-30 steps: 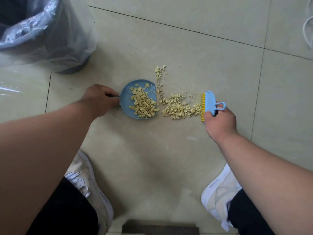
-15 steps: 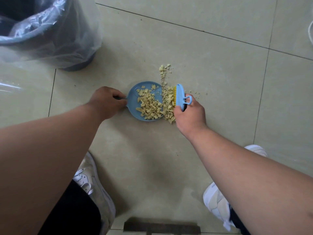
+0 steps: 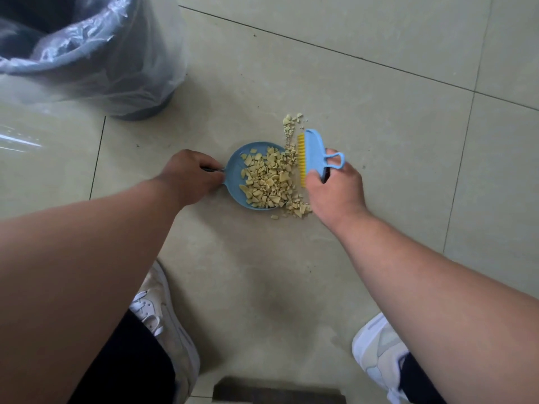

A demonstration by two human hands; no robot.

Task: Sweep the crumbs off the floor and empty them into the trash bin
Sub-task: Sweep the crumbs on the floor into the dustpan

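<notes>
Crumbs, pale yellow, heaped mostly inside blue dustpan, pan flat on tiled floor. Thin line of crumbs running off beyond dustpan's far right rim; small cluster lying on tile just off its near right edge. Left hand at dustpan's left side, fingers curled tight around its short handle. Right hand just right of dustpan, closed around blue brush, loop of brush handle sticking out above knuckles. Yellow bristles facing dustpan, touching crumbs at open rim. Trash bin, lined with clear plastic bag, standing well apart from dustpan, up and to its left, mouth open. White sneakers below dustpan, left sneaker partly under left forearm, right sneaker below right forearm. Dark trouser legs at both ankles. Dark flat strip on floor at bottom edge, directly below dustpan, too cropped to identify.
</notes>
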